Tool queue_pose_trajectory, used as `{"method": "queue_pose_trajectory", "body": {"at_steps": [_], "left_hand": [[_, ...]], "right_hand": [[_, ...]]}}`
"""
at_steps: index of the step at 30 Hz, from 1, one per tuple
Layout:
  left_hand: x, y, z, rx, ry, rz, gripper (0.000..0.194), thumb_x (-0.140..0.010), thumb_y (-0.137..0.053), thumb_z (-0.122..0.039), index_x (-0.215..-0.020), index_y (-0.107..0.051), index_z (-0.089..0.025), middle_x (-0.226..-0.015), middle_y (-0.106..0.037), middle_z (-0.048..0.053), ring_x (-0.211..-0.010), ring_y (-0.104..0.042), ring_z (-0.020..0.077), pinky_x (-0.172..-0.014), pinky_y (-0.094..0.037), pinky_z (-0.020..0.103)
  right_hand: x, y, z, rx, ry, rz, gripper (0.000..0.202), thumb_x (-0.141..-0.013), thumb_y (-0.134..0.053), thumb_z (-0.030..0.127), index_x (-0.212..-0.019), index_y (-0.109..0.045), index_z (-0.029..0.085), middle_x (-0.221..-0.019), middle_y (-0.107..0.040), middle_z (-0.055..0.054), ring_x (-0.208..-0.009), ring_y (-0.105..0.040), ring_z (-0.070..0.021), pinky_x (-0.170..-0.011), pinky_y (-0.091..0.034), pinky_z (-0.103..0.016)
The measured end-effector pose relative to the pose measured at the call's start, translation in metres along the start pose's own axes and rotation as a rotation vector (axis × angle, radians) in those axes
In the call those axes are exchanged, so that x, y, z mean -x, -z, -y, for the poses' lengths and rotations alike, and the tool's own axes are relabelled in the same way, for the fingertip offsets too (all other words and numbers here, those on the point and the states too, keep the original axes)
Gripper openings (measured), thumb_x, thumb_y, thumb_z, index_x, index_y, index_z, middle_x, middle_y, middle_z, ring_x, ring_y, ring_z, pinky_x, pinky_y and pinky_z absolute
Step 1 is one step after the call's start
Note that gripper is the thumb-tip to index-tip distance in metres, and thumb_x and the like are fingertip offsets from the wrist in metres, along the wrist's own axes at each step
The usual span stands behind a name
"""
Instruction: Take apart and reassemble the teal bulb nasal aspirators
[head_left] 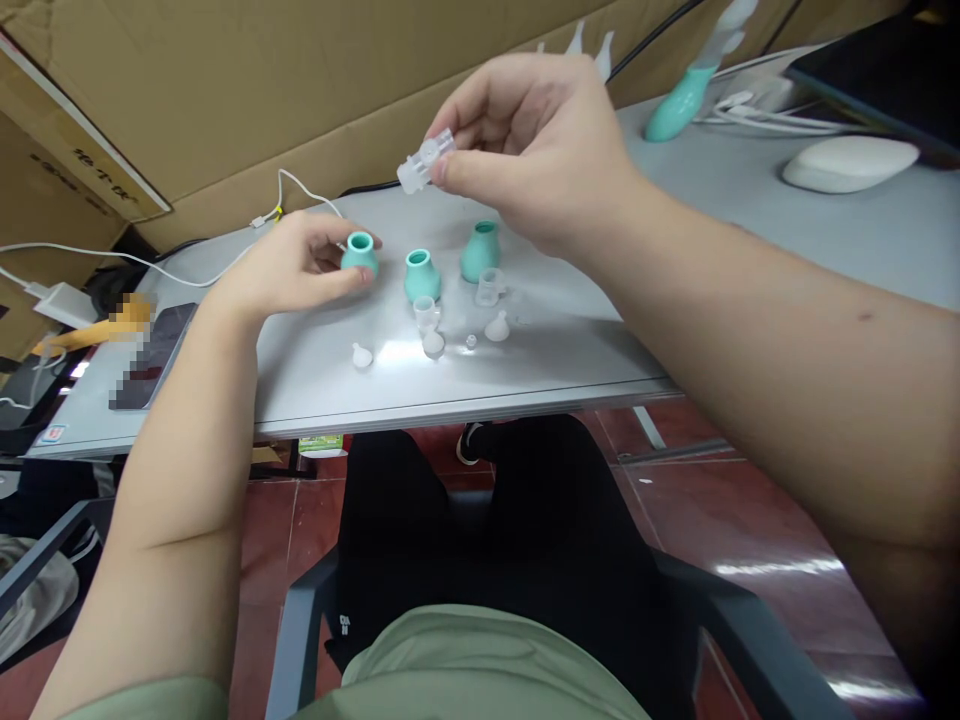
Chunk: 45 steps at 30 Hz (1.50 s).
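My left hand (319,265) is closed round a small teal rubber bulb (360,257) with an open neck, which stands upright on the table. Above the table, my right hand (525,140) pinches a clear plastic connector piece (426,162) between thumb and fingers. A second teal bulb (422,278) and a third teal bulb (481,253) stand to the right of the held one. In front of them lie clear plastic cups (427,313), small white soft tips (362,355) and a tiny clear part (471,342).
A phone (156,355) lies at the left near a white charger (67,303) and cables. Toward the back right are an assembled teal and clear device (694,85), a white mouse (850,164) and a dark laptop (885,75). Cardboard (300,90) walls the table's rear.
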<state>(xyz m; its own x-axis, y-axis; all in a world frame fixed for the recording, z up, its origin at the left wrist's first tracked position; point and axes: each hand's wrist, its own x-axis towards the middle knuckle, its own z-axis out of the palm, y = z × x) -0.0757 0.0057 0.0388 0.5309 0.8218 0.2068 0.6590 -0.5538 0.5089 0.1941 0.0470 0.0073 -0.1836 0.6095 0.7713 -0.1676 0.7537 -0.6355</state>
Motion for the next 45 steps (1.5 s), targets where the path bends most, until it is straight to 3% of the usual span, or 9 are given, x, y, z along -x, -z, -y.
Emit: {"method": "queue_pose_trajectory", "body": {"at_steps": [4,7,11,18,23,30,37,40,45], "left_hand": [[-0.006,-0.003,0.015,0.158,-0.133,-0.246,0.045,-0.095,-0.083,-0.065,-0.126,-0.079,-0.033,-0.118,-0.078,0.001,-0.089,-0.071,0.0204,-0.083,-0.061,0.045],[-0.010,-0.006,0.019,0.091,-0.161,-0.350,0.052,-0.099,-0.077,-0.074,-0.132,-0.074,-0.033,-0.122,-0.074,0.001,-0.089,-0.067,0.0194,-0.085,-0.057,0.045],[-0.008,-0.011,0.011,0.003,-0.161,-0.298,0.058,-0.102,-0.070,-0.075,-0.140,-0.070,-0.030,-0.132,-0.075,0.000,-0.108,-0.062,0.0237,-0.100,-0.052,0.044],[-0.007,-0.017,-0.002,0.067,-0.142,-0.306,0.052,-0.096,-0.073,-0.078,-0.121,-0.075,-0.032,-0.116,-0.079,-0.001,-0.102,-0.063,0.0262,-0.096,-0.054,0.047],[-0.008,-0.017,0.001,0.040,-0.144,-0.261,0.057,-0.100,-0.067,-0.081,-0.127,-0.071,-0.031,-0.128,-0.078,-0.004,-0.117,-0.063,0.0264,-0.097,-0.053,0.045],[-0.007,-0.022,-0.009,0.019,-0.104,-0.278,0.058,-0.096,-0.069,-0.079,-0.125,-0.074,-0.030,-0.117,-0.081,0.001,-0.130,-0.063,0.0338,-0.108,-0.052,0.050],[-0.003,-0.020,-0.021,-0.061,-0.078,-0.230,0.047,-0.099,-0.070,-0.068,-0.121,-0.076,-0.027,-0.116,-0.082,0.003,-0.113,-0.069,0.0294,-0.105,-0.055,0.046],[-0.006,-0.023,-0.013,-0.081,-0.145,-0.262,0.044,-0.100,-0.069,-0.068,-0.116,-0.076,-0.027,-0.112,-0.082,0.004,-0.105,-0.072,0.0285,-0.100,-0.059,0.045],[-0.015,-0.031,0.006,-0.128,-0.313,-0.341,0.055,-0.100,-0.065,-0.078,-0.108,-0.076,-0.025,-0.098,-0.081,0.006,-0.086,-0.070,0.0250,-0.088,-0.062,0.045]], "right_hand": [[0.001,-0.002,0.003,-0.030,-0.003,0.000,0.021,-0.068,-0.095,0.025,-0.079,-0.077,0.024,-0.085,-0.079,-0.001,-0.072,-0.068,-0.0145,-0.061,-0.049,-0.029],[0.000,-0.003,0.002,-0.056,-0.004,0.012,0.025,-0.066,-0.098,0.024,-0.079,-0.076,0.024,-0.083,-0.077,-0.002,-0.068,-0.066,-0.0144,-0.058,-0.045,-0.030],[-0.001,-0.004,0.000,-0.075,0.018,0.003,0.030,-0.065,-0.102,0.027,-0.079,-0.075,0.022,-0.080,-0.075,-0.003,-0.063,-0.063,-0.0144,-0.055,-0.043,-0.032],[0.002,-0.005,0.003,-0.028,0.002,0.029,0.027,-0.072,-0.098,0.033,-0.081,-0.074,0.024,-0.084,-0.076,-0.001,-0.068,-0.065,-0.0136,-0.061,-0.048,-0.028],[0.005,-0.005,0.006,-0.051,0.023,0.072,0.030,-0.080,-0.100,0.038,-0.089,-0.075,0.023,-0.094,-0.080,-0.002,-0.075,-0.070,-0.0129,-0.067,-0.054,-0.026],[0.007,-0.003,0.000,-0.043,0.061,0.139,0.031,-0.083,-0.100,0.037,-0.096,-0.077,0.020,-0.098,-0.082,-0.004,-0.083,-0.076,-0.0125,-0.071,-0.057,-0.023],[0.007,0.000,0.001,0.079,0.122,0.168,0.016,-0.085,-0.090,0.024,-0.098,-0.079,0.024,-0.093,-0.079,0.000,-0.080,-0.071,-0.0106,-0.067,-0.052,-0.025],[0.009,0.003,0.007,0.164,0.113,0.227,0.015,-0.085,-0.087,0.024,-0.098,-0.080,0.025,-0.092,-0.078,0.001,-0.080,-0.070,-0.0112,-0.068,-0.052,-0.027],[0.013,0.008,0.014,0.281,0.034,0.313,0.021,-0.092,-0.086,0.033,-0.104,-0.081,0.016,-0.100,-0.081,-0.007,-0.085,-0.073,-0.0167,-0.076,-0.057,-0.033]]}}
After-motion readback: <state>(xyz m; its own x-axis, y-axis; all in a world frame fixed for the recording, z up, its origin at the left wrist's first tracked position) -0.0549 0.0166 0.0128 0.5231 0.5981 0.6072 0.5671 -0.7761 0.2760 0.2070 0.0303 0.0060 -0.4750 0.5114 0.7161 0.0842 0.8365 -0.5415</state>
